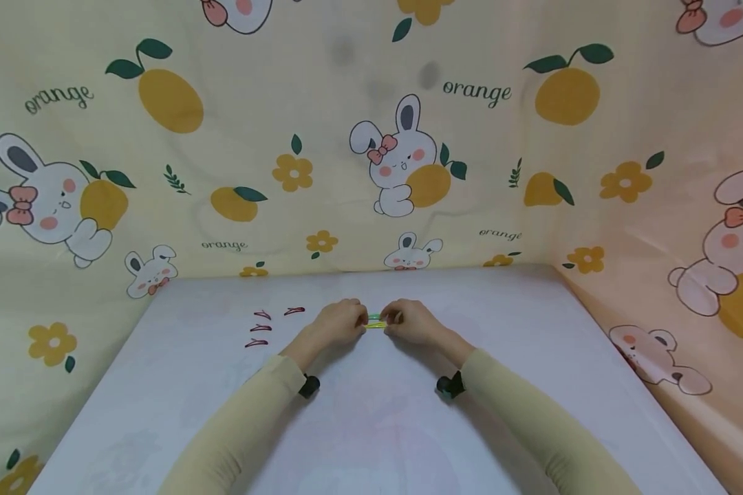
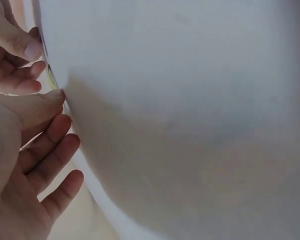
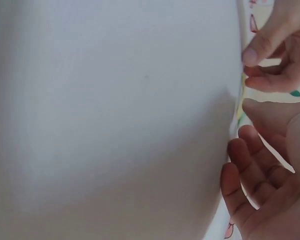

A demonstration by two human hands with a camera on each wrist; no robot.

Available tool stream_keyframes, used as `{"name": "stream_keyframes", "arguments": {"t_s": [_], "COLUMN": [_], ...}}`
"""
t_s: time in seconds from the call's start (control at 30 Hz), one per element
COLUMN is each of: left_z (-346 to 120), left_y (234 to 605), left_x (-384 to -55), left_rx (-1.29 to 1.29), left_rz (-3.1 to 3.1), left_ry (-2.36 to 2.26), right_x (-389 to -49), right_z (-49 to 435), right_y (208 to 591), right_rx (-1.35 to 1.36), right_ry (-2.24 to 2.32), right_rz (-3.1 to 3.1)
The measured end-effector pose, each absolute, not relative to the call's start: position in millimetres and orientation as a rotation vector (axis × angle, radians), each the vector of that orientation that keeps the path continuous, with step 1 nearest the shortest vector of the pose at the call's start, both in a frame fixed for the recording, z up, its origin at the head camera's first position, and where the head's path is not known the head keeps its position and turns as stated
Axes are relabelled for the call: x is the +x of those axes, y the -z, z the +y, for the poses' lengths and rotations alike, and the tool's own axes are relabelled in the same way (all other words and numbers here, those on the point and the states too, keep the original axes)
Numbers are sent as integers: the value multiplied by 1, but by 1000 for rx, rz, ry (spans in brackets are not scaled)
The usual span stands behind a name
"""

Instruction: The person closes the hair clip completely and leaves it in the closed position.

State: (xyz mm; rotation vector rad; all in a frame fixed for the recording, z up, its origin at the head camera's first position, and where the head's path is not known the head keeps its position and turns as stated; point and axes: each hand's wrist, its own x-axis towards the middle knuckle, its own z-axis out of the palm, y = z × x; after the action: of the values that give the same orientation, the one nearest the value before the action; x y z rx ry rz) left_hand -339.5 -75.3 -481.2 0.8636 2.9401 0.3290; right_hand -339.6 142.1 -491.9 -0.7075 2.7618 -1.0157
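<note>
My left hand (image 1: 340,322) and right hand (image 1: 413,322) face each other near the far middle of the white table. Between their fingertips lies a yellow hair clip (image 1: 375,326), its ends pinched by the two hands. Just beyond it, parallel, is a green hair clip (image 1: 374,317), its ends partly hidden by fingers. In the left wrist view the left hand's thumb (image 2: 52,97) meets the table side of the yellow clip, other fingers spread loosely. The right wrist view shows the right hand's thumb (image 3: 255,107) close to the clips, which are mostly hidden there.
Left of the hands lie several red hair clips (image 1: 261,328), three in a column and one (image 1: 294,311) to their right. The white table (image 1: 371,426) ends at a patterned curtain (image 1: 322,137) behind and on both sides. Black wrist cameras (image 1: 309,386) sit below the hands.
</note>
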Motion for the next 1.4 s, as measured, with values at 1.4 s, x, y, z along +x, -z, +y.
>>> {"name": "stream_keyframes", "arguments": {"t_s": [1.4], "left_z": [-183], "left_y": [466], "left_x": [-337], "left_rx": [515], "left_rz": [3185], "left_ry": [-1163], "right_x": [-319], "right_z": [88], "right_y": [458], "right_rx": [-758], "right_ry": [1840], "right_rz": [2659]}}
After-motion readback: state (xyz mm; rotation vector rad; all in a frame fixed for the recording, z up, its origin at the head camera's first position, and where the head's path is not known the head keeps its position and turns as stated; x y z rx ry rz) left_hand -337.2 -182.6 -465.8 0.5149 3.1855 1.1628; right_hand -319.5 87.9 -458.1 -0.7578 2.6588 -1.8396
